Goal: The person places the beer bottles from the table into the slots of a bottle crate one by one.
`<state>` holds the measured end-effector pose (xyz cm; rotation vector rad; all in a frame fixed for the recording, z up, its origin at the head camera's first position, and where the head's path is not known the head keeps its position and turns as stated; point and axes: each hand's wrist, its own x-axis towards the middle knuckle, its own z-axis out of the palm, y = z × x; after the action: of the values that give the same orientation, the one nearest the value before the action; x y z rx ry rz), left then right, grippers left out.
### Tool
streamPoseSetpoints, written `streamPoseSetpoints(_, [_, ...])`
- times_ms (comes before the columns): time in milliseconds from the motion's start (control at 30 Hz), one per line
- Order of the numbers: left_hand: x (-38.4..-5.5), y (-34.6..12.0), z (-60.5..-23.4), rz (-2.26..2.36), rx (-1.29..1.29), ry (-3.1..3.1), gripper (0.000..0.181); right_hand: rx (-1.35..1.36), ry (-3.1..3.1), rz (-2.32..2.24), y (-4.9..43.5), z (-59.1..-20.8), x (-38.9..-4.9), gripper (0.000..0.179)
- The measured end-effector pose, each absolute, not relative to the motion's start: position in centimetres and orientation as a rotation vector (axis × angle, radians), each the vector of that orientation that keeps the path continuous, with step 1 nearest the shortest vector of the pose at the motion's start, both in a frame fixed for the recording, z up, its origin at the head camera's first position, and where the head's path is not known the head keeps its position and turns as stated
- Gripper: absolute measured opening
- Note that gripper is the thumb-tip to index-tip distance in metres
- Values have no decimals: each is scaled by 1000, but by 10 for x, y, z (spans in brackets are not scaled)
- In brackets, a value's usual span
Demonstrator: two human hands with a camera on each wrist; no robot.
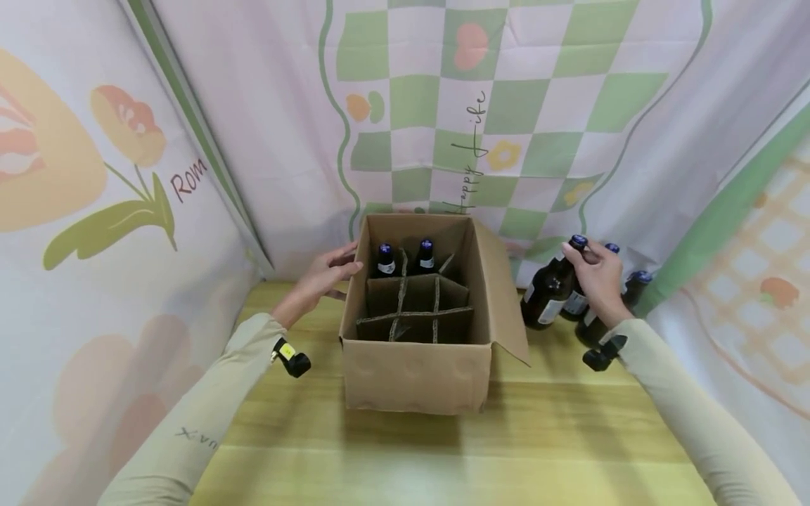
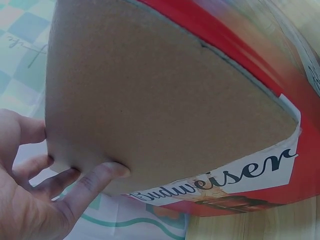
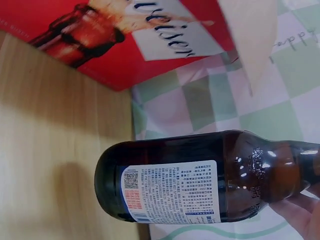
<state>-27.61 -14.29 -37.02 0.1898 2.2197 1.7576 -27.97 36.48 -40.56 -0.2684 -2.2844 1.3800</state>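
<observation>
My right hand (image 1: 598,274) grips a brown glass beer bottle (image 1: 547,295) by its neck, just under the blue cap. The bottle leans, its base toward the box; in the right wrist view its printed back label (image 3: 170,192) faces the camera. At the left, my left hand (image 1: 325,274) holds the cardboard box (image 1: 414,376) by its upper side. The left wrist view has the thumb on a brown flap (image 2: 165,110) and the other fingers at its edge. Inside the box, two capped bottles (image 1: 426,256) stand in the far cells of the cardboard divider (image 1: 418,315).
More brown bottles (image 1: 635,284) stand behind and beside my right hand, partly hidden by it. An open flap (image 1: 503,295) sticks out from the box's right side. The wooden table (image 1: 405,457) meets patterned curtains (image 1: 418,91) at the back and sides.
</observation>
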Motion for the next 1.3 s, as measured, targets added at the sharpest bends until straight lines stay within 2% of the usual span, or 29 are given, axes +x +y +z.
streamPoseSetpoints(133, [-277,-141,-371,1755,219,2223,69,-265,-2253,1416,365,-396,-275,62])
streamPoseSetpoints(367, [-276,-140,-371,1753,236,2220,68,-228,-2174,1433,358,-382,-261,53])
streamPoseSetpoints(833, [-276,-137,-372,1744,248,2206,69,-320,-2103,1441,352,-356,-243,51])
streamPoseSetpoints(1300, [-273,-144,-367,1755,220,2206,69,-148,-1914,1383,326,-315,-242,28])
